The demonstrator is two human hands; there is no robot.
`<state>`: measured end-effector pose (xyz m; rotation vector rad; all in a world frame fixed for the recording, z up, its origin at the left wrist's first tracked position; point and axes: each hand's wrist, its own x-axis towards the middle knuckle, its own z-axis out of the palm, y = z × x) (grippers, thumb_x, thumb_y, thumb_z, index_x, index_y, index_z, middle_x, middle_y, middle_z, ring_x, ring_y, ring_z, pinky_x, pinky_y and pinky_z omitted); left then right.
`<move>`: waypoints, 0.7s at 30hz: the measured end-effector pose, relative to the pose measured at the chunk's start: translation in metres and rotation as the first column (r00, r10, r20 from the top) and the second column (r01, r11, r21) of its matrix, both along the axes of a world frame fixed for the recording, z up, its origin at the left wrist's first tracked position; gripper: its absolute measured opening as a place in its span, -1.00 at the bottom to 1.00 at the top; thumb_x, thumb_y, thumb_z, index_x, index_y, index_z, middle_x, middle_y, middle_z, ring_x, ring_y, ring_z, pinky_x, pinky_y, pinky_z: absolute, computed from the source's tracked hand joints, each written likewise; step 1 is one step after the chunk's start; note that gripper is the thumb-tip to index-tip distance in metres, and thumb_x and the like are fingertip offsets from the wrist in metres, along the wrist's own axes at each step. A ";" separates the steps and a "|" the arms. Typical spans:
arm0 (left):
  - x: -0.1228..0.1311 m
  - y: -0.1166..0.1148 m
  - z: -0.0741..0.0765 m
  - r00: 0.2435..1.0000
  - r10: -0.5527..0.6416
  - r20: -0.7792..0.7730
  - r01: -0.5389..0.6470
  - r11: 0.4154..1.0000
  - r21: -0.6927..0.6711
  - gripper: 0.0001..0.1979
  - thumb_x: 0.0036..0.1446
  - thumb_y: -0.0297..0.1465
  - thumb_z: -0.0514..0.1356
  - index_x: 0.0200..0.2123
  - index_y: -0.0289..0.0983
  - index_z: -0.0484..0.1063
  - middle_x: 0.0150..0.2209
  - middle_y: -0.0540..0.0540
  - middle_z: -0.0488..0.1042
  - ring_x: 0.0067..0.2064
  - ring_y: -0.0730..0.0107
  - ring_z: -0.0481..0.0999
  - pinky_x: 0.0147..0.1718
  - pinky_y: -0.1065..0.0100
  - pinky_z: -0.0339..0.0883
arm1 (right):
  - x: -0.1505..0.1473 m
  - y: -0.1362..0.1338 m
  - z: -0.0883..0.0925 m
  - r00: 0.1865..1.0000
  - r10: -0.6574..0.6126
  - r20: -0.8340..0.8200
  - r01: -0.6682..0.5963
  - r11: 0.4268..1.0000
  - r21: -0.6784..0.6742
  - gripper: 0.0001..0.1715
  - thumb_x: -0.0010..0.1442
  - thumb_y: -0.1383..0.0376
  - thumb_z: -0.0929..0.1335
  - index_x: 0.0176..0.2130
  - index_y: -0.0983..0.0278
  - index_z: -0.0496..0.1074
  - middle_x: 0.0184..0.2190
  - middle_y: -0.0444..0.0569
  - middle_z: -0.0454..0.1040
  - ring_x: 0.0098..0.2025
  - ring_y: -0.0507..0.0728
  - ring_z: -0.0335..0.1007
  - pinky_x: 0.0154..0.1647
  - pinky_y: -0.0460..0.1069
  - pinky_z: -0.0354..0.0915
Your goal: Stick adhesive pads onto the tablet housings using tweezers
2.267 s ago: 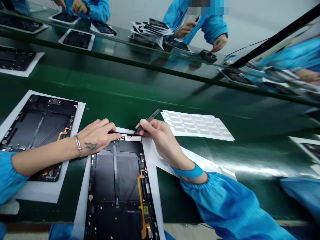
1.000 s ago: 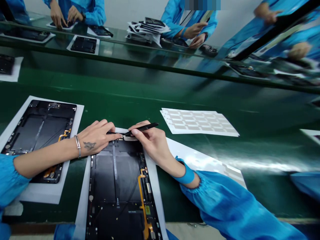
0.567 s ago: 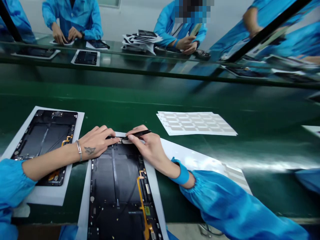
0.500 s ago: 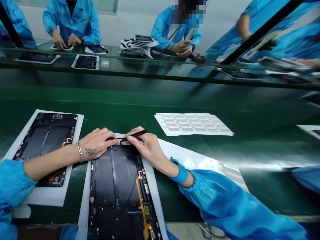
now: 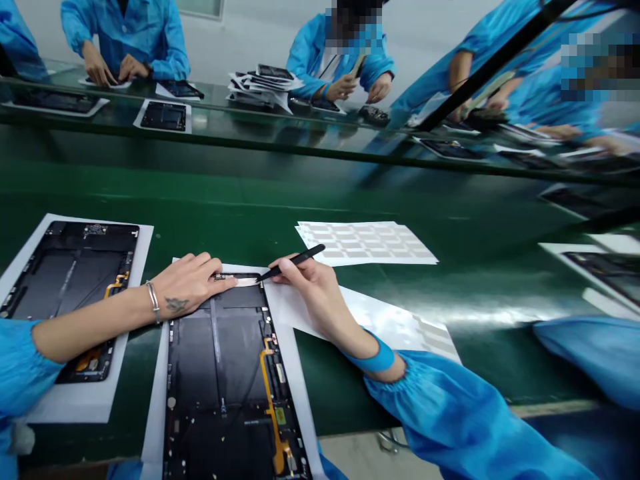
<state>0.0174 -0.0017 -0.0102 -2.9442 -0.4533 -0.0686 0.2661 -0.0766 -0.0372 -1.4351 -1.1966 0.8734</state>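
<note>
Although its tip earlier sat close to the left hand (image 5: 193, 283), the black tool (image 5: 306, 255), pinched by the right hand (image 5: 316, 287), is now at the right end of the white strip (image 5: 246, 283), along the top edge of the open device (image 5: 243, 340). The left hand's index finger extends to the strip; grip undetermined.

Single head-worn view, forward and down across the green bench (image 5: 225, 213).
</note>
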 end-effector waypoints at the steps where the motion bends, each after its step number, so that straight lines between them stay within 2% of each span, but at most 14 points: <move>1: 0.000 0.000 0.002 1.000 -0.006 -0.016 0.006 1.000 0.011 -0.62 0.40 -0.49 0.01 0.20 -0.12 0.35 -0.10 -0.16 0.44 -0.17 0.22 0.36 -0.32 0.30 0.22 | 0.000 0.000 0.001 1.000 0.003 0.018 -0.003 1.000 0.005 -0.45 0.10 -0.16 0.43 -0.33 0.28 0.57 -0.43 -0.02 0.56 -0.36 0.15 0.51 -0.23 0.07 0.44; 7: 0.004 0.000 0.011 0.994 -0.017 -0.109 0.020 1.000 0.020 -0.55 0.33 -0.55 0.06 0.23 -0.14 0.30 -0.01 -0.19 0.44 -0.12 0.21 0.37 -0.29 0.29 0.23 | -0.002 -0.001 0.007 0.998 -0.007 0.063 0.005 0.999 0.043 -0.46 0.09 -0.17 0.43 -0.37 0.27 0.55 -0.46 -0.02 0.56 -0.39 0.17 0.53 -0.30 0.07 0.47; 13: 0.012 0.003 0.017 0.990 -0.033 -0.140 0.034 0.999 0.007 -0.54 0.33 -0.52 0.08 0.24 -0.11 0.29 -0.09 -0.17 0.44 -0.20 0.24 0.36 -0.35 0.32 0.20 | -0.002 0.001 0.005 0.997 -0.034 0.069 0.029 0.998 0.063 -0.43 0.10 -0.19 0.41 -0.38 0.28 0.53 -0.48 -0.03 0.53 -0.40 0.17 0.51 -0.32 0.06 0.44; 16: 0.009 0.004 0.013 0.991 -0.053 -0.121 0.055 0.998 0.008 -0.57 0.34 -0.51 0.07 0.23 -0.14 0.30 -0.08 -0.16 0.45 -0.19 0.25 0.37 -0.33 0.31 0.22 | 0.000 0.001 0.004 0.997 -0.040 0.064 0.038 0.998 0.044 -0.41 0.10 -0.20 0.40 -0.37 0.28 0.53 -0.49 -0.02 0.54 -0.42 0.17 0.52 -0.33 0.06 0.44; 21: -0.003 0.009 -0.004 0.996 -0.084 0.032 0.085 0.996 -0.016 -0.63 0.34 -0.50 0.05 0.18 -0.20 0.36 0.03 -0.16 0.46 -0.08 0.21 0.39 -0.26 0.28 0.24 | 0.002 -0.001 0.007 0.996 -0.018 0.087 0.016 1.000 0.024 -0.41 0.10 -0.20 0.41 -0.37 0.28 0.54 -0.49 -0.02 0.54 -0.42 0.18 0.53 -0.31 0.07 0.46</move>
